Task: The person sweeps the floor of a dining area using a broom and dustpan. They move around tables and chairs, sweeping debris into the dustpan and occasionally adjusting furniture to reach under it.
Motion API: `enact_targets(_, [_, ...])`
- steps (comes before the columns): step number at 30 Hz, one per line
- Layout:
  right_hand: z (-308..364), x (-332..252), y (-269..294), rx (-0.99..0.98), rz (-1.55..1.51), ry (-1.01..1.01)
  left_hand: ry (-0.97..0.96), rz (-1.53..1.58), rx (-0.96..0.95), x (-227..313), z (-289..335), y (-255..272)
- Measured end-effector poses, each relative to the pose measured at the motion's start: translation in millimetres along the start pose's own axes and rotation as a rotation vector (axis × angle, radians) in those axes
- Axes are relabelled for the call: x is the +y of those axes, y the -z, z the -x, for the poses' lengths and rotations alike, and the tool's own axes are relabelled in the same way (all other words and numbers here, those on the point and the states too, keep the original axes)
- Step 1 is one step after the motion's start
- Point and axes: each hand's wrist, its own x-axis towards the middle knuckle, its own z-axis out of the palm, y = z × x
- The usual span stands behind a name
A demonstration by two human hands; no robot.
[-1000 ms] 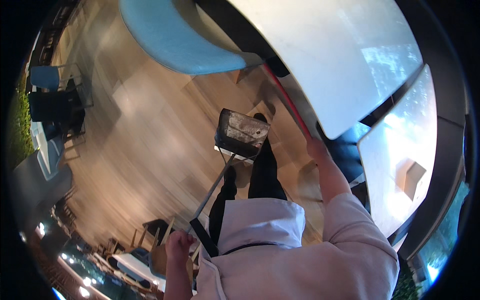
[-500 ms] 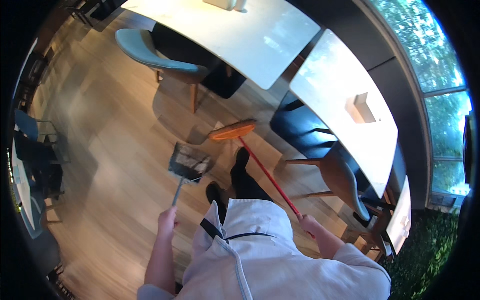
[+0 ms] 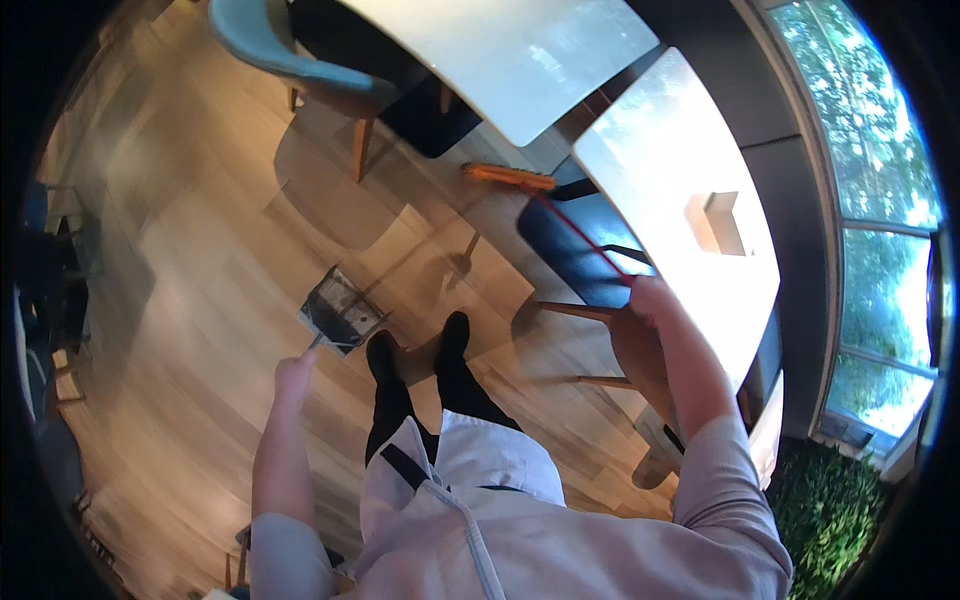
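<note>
My left hand [image 3: 295, 375] is closed round the handle of a long-handled dustpan [image 3: 345, 308], whose dark pan is by the floor just ahead of my left shoe. Some pale bits seem to lie in the pan, too blurred to name. Out at the right, my right hand [image 3: 652, 298] grips the red handle of a broom [image 3: 510, 177]. Its orange head is farther off, between the blue-grey chair and the table on the right. The handle slants across in front of a dark seat, and my right arm is stretched forward.
A blue-grey chair [image 3: 300, 65] stands by a white table [image 3: 520, 60] ahead. On the right, another white table [image 3: 690, 150] bears an open box [image 3: 722, 222], with a wooden-backed chair [image 3: 640, 355] beside it. Windows and a green plant [image 3: 830, 510] line the right side.
The broom head has moved forward and right, toward the tables, as my right arm reached out. My left hand and the dustpan have shifted slightly left and nearer my feet. The view has shifted too.
</note>
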Motion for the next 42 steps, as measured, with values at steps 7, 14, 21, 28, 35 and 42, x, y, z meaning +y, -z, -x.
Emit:
enact_targets(7, [-34, -98, -12, 0.343, 0.490, 0.312, -0.082, -0.215, 0.072, 6, -20, -8])
enact_targets(14, [140, -128, -88, 0.087, 0.492, 0.750, -0.031, -0.144, 0.041, -3, -56, 2])
enact_targets(21, [279, -120, -104, -0.281, -0.078, 0.441, 0.024, -0.034, -0.111, 13, -25, 10])
enact_targets(28, [299, -23, -123, -0.099, -0.210, 0.186, -0.045, 0.003, -0.137, -10, -19, 14])
enact_targets(35, [185, 67, -106, 0.139, -0.031, 0.069, -0.010, -0.024, -0.067, -32, 17, 42])
enact_targets(42, [73, 40, -86, 0.106, 0.009, -0.084, -0.038, -0.062, 0.094, -54, 41, 48])
